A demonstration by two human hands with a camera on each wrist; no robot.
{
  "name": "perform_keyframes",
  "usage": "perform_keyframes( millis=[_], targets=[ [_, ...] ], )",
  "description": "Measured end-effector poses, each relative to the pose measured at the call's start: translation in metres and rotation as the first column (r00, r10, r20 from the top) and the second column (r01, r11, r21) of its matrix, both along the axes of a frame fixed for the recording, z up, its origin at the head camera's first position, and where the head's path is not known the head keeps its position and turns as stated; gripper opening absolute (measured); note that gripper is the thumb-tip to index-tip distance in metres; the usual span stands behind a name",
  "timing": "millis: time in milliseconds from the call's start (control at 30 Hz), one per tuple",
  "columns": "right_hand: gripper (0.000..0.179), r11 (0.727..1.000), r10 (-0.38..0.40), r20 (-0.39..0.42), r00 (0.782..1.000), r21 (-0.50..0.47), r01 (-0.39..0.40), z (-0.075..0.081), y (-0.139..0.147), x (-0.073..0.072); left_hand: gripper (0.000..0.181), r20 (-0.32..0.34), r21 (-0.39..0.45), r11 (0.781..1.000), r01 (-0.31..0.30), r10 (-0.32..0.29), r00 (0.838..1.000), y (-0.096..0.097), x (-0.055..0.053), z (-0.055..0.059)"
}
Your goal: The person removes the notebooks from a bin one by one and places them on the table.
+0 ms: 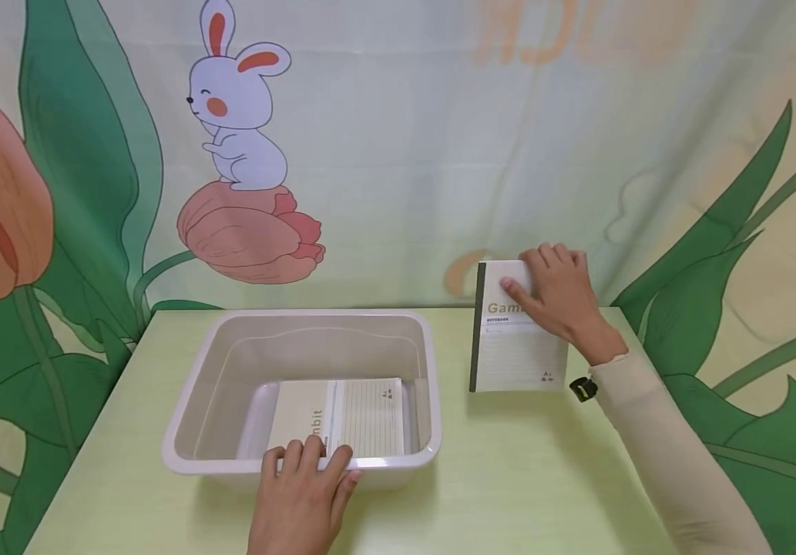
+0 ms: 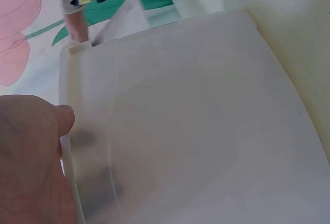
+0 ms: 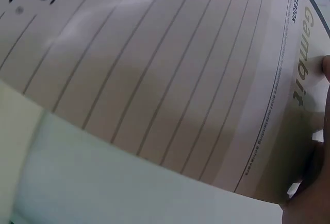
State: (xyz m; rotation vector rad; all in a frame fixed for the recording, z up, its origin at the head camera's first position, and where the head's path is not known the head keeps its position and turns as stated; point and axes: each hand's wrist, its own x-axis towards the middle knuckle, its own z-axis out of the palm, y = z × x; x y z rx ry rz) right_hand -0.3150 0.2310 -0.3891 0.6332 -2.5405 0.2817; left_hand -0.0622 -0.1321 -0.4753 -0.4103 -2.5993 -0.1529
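Desk (image 1: pixel 508 478) carries plastic tub (image 1: pixel 321 314), first notebook (image 1: pixel 370 420) lying inside. Right arm (image 1: pixel 668 447) extended forward. Second notebook (image 1: pixel 518 354) upright, right of tub, its upper edge gripped by right hand (image 1: pixel 560 293). Left hand (image 1: pixel 303 493) grasps tub's near rim, thumb outside.

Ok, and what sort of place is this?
Probably a staged indoor workspace, perhaps a children's room: a backdrop printed with a rabbit and tulip-like flowers hangs behind a pale green table bearing a plastic tub.
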Motion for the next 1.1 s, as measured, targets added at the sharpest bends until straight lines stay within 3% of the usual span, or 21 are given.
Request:
perform_keyframes(
  millis=[267, 633, 833, 1100],
  targets=[
    [0.059, 0.996, -0.056, 0.152, 0.987, 0.081, 0.044, -0.065, -0.012, -0.03, 0.054, -0.019, 0.003, 1.0, 0.003, -0.002, 1.0, 0.0, -0.001, 0.001],
    [0.071, 0.99, -0.085, 0.353, 0.932, 0.138, 0.038, -0.119, -0.017, -0.077, 0.052, -0.004, -0.024, 1.0, -0.017, 0.017, 1.0, -0.001, -0.001, -0.001],
    [0.073, 0.989, -0.084, 0.422, 0.903, 0.145, 0.024, -0.14, -0.022, -0.093, 0.053, -0.036, -0.027, 1.0, -0.016, 0.015, 0.999, 0.001, 0.0, -0.005],
    [0.065, 0.996, -0.053, 0.449, 0.892, 0.092, 0.013, -0.152, -0.03, -0.105, 0.051, -0.028, -0.036, 0.999, -0.024, 0.023, 0.999, -0.002, -0.003, -0.001]
  ],
)
